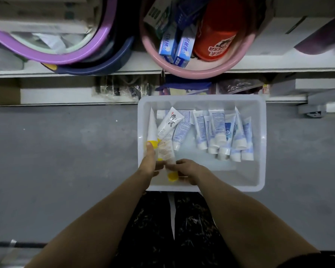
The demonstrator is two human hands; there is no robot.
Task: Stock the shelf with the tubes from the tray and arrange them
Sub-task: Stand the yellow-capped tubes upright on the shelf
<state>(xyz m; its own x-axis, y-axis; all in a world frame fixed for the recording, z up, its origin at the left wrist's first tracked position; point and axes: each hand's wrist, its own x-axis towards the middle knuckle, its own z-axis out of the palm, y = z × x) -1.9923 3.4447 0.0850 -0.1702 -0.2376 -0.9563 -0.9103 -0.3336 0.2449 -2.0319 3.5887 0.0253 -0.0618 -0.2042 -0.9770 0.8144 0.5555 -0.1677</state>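
A white plastic tray sits on the grey floor below the shelf. Several blue-and-white tubes lie in a row at its right side. At the left lie white tubes with yellow caps. My left hand grips one white yellow-capped tube near its cap. My right hand holds another yellow-capped tube low in the tray. A third white tube with black characters lies between them.
On the shelf stand a pink basin with blue toothpaste boxes and a red container, and stacked purple and navy basins to the left. A lower shelf holds wrapped goods. My legs are below the tray.
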